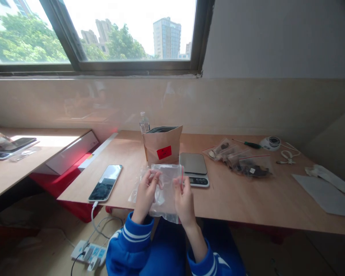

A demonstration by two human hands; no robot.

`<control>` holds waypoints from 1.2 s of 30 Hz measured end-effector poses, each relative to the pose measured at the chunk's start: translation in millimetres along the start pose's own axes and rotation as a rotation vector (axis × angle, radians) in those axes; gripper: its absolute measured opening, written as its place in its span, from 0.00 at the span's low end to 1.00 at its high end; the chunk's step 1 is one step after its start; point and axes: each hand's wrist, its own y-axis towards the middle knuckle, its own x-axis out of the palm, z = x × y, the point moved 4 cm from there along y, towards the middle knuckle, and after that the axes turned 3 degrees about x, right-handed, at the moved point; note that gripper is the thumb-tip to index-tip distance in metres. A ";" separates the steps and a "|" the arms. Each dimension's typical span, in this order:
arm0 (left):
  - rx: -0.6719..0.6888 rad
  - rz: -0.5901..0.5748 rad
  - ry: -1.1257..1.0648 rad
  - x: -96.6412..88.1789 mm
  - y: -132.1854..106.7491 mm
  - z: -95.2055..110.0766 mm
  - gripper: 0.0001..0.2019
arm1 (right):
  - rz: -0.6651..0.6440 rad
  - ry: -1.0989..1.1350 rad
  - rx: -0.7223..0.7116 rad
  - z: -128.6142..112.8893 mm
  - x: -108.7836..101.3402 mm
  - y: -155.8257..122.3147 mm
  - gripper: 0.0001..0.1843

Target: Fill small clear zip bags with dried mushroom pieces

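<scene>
A clear plastic zip bag with a red strip along its right side hangs between my hands at the table's front edge. My left hand is closed, its fingertips pinched at the left part of the bag. On the right, my right hand grips the edge with the red strip between thumb and fingers. More clear plastic lies on the table by my left hand. Just behind stand a brown paper pouch with a red label, its top open, and a small digital scale with a bare plate.
A phone on a charging cable lies at left, above a power strip on the floor. Filled zip bags, a screwdriver and a white camera occupy the right. A bottle stands behind the pouch.
</scene>
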 end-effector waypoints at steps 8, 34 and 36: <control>-0.006 0.024 0.205 -19.0 21.5 -16.4 0.22 | -0.032 -0.181 0.028 23.8 -61.6 22.7 0.19; 0.146 -0.200 0.757 6.8 19.0 -59.0 0.21 | 0.878 -0.738 -0.136 7.6 -275.8 60.3 0.12; 0.246 -0.192 0.540 22.1 10.8 -32.0 0.20 | 0.968 -0.537 -0.196 -18.8 -259.0 39.2 0.13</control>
